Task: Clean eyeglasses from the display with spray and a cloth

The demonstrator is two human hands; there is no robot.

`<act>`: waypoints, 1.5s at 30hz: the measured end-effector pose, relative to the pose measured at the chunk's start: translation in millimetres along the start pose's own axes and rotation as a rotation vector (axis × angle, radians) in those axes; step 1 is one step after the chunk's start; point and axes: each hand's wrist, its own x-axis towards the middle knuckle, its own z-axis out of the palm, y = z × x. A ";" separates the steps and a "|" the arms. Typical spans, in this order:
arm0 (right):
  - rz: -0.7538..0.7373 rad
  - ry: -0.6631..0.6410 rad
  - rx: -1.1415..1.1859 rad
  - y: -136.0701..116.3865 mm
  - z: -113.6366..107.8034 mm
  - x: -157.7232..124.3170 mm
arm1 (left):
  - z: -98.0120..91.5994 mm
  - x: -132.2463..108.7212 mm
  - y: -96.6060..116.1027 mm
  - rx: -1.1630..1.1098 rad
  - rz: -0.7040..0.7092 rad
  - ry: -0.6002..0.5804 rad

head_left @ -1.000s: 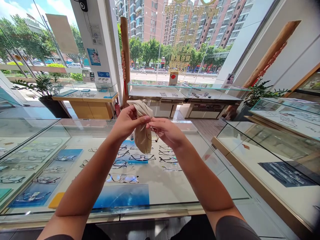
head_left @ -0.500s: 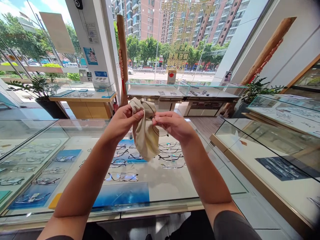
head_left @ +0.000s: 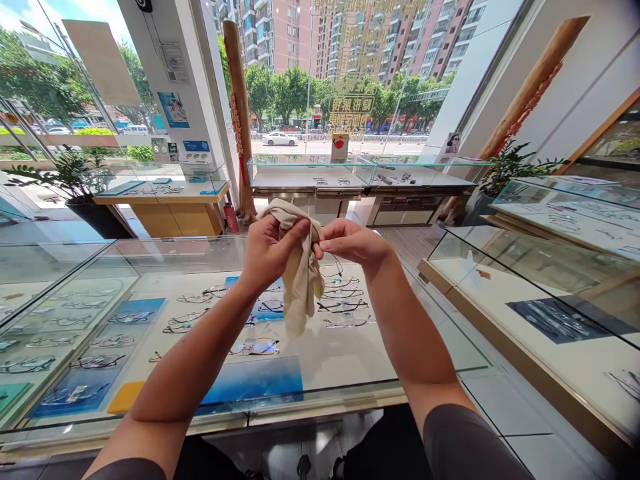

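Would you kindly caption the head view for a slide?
Left hand presses a beige cloth to thin-framed glasses held by the right hand, over a display case.

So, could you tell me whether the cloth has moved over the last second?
Yes, slightly. Held in the left hand, the cloth now hangs a little further right and lower against the blue pad in the display case.
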 end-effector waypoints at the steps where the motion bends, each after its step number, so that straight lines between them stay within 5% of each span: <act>1: -0.008 -0.020 -0.015 -0.2 -4.2 -0.7 | -0.2 0.2 0.5 -0.008 -0.007 -0.027; 6: -0.055 -0.002 -0.077 -3.6 -24.2 0.0 | -4.4 6.3 2.1 -0.204 -0.096 -0.229; 11: -0.054 0.051 -0.094 -10.9 -23.8 1.2 | -4.2 6.6 2.8 -0.246 -0.112 -0.218; 21: -0.053 -0.096 -0.053 3.4 -21.0 6.9 | 9.8 -8.5 -4.2 -0.022 -0.003 -0.059; 33: -0.065 -0.014 -0.028 -17.6 30.8 13.9 | -1.5 -9.2 10.3 -0.099 0.007 0.209; 38: -0.109 0.090 -0.026 -24.8 36.6 11.2 | -16.7 4.7 12.4 -0.285 -0.100 0.074; 45: -0.257 0.426 -0.034 -31.0 34.3 7.4 | -41.9 19.1 7.1 -0.274 -0.127 0.008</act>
